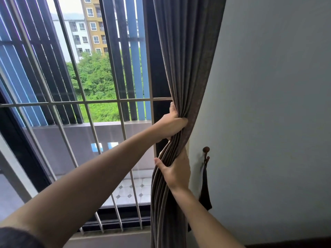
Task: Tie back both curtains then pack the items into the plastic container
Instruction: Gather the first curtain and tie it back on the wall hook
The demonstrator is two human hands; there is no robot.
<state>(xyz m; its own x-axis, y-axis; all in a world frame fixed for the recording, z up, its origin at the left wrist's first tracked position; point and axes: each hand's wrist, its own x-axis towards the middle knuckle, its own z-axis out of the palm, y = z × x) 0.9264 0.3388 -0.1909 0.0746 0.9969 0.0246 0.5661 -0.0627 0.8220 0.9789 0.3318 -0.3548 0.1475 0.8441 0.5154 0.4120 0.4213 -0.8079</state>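
Grey-brown woven cloth, gathered into tight vertical folds: the curtain (180, 68), hanging at the right edge of the window, just left of the pale wall (268, 86). Bunched at mid-height by both hands. Left hand (170, 126) closed around the folds from the window side, fingers wrapped into the pleats. Right hand (176, 170) just below it, clasped on the same bundle, thumb spread across the front, fingers hidden behind the cloth. Just right of the curtain, on the wall, a small dark hook (206, 153) with a dark tieback strap (205, 190) dangling from it, not yet around the cloth. Probably the gathering step for this curtain. Best done by keeping one hand clamped on the bundle at hook height, pressing the pleats flat and even, then freeing the other to fetch the strap, loop it round and catch it back on the hook. Risk of folds slipping loose if both grips ease together. Left of the curtain, white window bars (86, 102). No brands, labels or readable writing anywhere. Other curtain and plastic container out of view.
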